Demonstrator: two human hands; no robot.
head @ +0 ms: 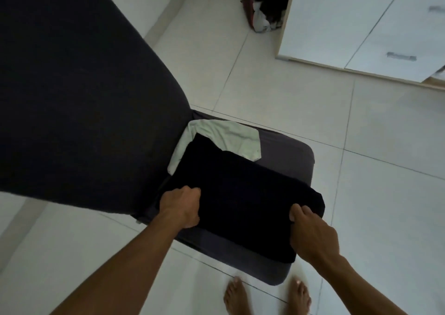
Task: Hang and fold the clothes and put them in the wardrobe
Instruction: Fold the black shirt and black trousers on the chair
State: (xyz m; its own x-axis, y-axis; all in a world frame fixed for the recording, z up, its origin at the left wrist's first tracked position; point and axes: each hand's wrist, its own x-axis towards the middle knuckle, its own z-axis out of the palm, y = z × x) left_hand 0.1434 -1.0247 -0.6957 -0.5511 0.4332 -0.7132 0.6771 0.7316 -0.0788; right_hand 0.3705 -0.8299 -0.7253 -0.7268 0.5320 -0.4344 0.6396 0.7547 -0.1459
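A folded black garment [240, 194] lies flat on the seat of a dark grey chair [289, 151]. Under its far end a folded white garment [231, 136] pokes out. My left hand [181, 206] grips the black garment's left edge, fingers curled under it. My right hand [310, 233] grips its right near corner, the thumb on top of the cloth and the fingers tucked beneath. The white wardrobe [361, 26] stands at the upper right.
The chair's tall dark backrest [72, 86] fills the left of the view. A heap of dark and white clothes [265, 9] lies on the floor beside the wardrobe. My bare feet [265, 295] stand on the white tiled floor just in front of the chair.
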